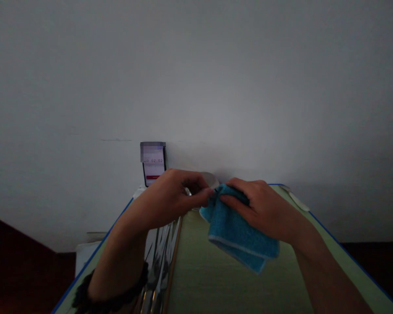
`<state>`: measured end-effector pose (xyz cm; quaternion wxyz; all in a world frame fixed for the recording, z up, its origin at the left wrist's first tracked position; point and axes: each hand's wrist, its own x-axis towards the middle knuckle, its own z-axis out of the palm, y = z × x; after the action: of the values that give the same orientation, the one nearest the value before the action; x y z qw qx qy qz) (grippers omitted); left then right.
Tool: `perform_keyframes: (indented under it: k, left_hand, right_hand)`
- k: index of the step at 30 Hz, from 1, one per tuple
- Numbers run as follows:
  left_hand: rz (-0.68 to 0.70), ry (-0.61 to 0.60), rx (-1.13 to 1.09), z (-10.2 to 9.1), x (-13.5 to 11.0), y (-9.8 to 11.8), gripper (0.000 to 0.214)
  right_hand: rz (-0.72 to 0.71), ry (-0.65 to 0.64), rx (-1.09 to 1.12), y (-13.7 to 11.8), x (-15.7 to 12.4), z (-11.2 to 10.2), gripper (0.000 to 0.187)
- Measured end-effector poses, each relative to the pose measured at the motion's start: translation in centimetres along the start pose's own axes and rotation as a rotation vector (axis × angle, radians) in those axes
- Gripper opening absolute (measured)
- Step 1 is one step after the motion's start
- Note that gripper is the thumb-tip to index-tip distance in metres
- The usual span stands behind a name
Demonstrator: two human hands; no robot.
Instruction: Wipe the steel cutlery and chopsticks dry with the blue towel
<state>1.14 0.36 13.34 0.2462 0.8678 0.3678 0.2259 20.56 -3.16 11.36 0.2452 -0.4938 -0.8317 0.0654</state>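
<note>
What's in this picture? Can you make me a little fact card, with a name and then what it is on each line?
Left hand: fingers bent together by the cloth's top edge; what they pinch is too dim to tell
Right hand: holding the blue cloth
Cloth edge: pale trim, corners hanging down
Table: greenish top with a blue rim
Cutlery: shiny pieces lying lengthwise on the left side
Phone: upright with a lit screen, near the wall
Light: dim
</note>
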Motion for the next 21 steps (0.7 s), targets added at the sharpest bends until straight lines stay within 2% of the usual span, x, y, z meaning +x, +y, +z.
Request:
perform_keyframes:
  k: [5, 9, 12, 14, 18, 21]
  left_hand:
    - [-0.038, 0.001, -0.065, -0.3, -0.1, -0.3, 0.027]
    - [-0.035, 0.005, -0.067, -0.1, 0.1, -0.1, 0.028]
    - [-0.047, 0.017, -0.010, 0.0, 0.1, 0.0, 0.028]
    - [-0.053, -0.018, 0.063, 0.2, -0.1, -0.1, 0.027]
    - [-0.039, -0.198, 0.139, 0.7, -0.4, -0.3, 0.026]
    - [-0.003, -0.294, 0.130, 1.2, -0.5, -0.1, 0.023]
  right_hand:
    - [0.006, -0.011, 0.009, -0.1, 0.0, -0.1, 0.017]
    - [0.039, 0.064, 0.009, 0.0, -0.1, -0.1, 0.017]
    - [0.076, 0.196, 0.020, 0.5, 0.0, 0.0, 0.018]
    - [0.118, 0.316, 0.046, 1.0, 0.1, 0.2, 0.019]
    - [0.229, 0.597, 0.150, 2.0, 0.2, 0.6, 0.021]
    - [0.295, 0.750, 0.246, 2.6, 0.3, 0.9, 0.021]
